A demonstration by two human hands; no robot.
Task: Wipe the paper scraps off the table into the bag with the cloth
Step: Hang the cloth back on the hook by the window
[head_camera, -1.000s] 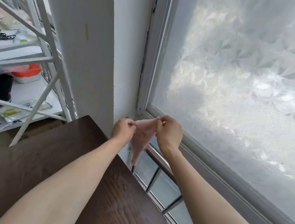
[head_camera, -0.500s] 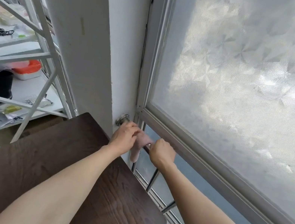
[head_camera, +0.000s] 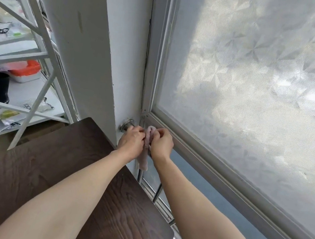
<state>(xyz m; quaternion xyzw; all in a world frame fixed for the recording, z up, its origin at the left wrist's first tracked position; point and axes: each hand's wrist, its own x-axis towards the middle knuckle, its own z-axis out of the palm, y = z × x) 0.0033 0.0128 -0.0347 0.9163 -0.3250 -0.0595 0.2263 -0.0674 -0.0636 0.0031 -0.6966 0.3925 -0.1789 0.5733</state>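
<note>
Both arms stretched forward past table (head_camera: 41, 179) far corner, toward window (head_camera: 263, 85) frame. Left hand (head_camera: 131, 140) and right hand (head_camera: 161, 144) close together, knuckles up, both pinching pink cloth (head_camera: 145, 151). Cloth bunched between them, tail hanging down beside rail (head_camera: 157, 193).

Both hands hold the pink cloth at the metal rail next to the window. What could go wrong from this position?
1. The cloth is pinched between the left hand and right hand past the edge of the table; if the grip slips, it may fall into the gap by the rail, where it looks hard to reach.
2. No paper scraps and no bag are in view, so the wiping cannot be judged from here.
</note>
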